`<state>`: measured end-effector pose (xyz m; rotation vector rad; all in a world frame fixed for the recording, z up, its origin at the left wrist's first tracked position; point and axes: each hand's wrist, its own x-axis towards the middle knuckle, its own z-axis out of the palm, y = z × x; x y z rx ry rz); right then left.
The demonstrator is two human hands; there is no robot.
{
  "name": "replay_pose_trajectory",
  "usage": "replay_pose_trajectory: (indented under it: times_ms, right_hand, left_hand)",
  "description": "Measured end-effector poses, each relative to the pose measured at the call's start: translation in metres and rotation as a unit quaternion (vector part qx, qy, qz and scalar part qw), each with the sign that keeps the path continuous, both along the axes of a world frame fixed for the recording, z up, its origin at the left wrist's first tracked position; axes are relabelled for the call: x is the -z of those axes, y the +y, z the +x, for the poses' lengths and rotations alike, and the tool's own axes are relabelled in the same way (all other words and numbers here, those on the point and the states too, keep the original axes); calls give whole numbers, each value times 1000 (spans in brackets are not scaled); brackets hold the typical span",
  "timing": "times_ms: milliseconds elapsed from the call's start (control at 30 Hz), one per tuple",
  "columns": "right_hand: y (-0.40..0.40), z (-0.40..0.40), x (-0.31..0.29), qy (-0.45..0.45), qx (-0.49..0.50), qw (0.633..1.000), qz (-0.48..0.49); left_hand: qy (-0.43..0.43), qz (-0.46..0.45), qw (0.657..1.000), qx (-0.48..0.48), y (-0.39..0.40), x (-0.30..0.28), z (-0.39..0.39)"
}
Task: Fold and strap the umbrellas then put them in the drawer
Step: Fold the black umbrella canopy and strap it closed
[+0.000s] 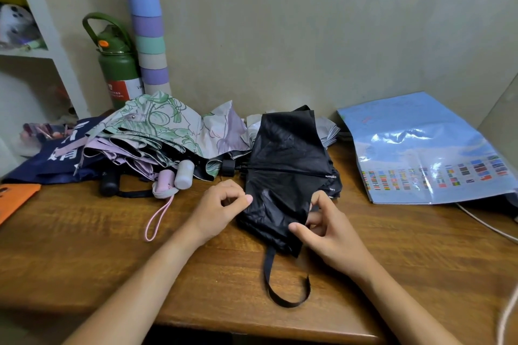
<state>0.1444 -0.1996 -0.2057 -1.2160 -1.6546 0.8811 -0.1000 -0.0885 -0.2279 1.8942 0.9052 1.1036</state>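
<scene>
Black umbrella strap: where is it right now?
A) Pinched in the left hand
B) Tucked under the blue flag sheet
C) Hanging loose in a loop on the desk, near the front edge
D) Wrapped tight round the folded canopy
C: the strap trails loose from the black umbrella onto the desk; the left hand and right hand pinch canopy fabric only.

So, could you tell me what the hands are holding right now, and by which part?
Both hold the black umbrella by its canopy fabric: the left hand pinches the left edge, the right hand the lower right fold.
</scene>
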Motion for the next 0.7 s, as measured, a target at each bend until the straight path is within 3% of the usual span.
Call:
replay_pose_trajectory:
  times_ms: [167,533,700]
  right_hand:
    - [-6,-10,-4,-22,12,999,-29]
    - [-37,-23,-7,207,73,954,-206]
    - [-42,-23,-15,150,106,962,-200]
  left_hand:
    - [20,2,1000,1,1,1,-2]
    - [38,-56,998,16,-2,-7,-8]
    - [30,-82,996,14,-7,-12,-9]
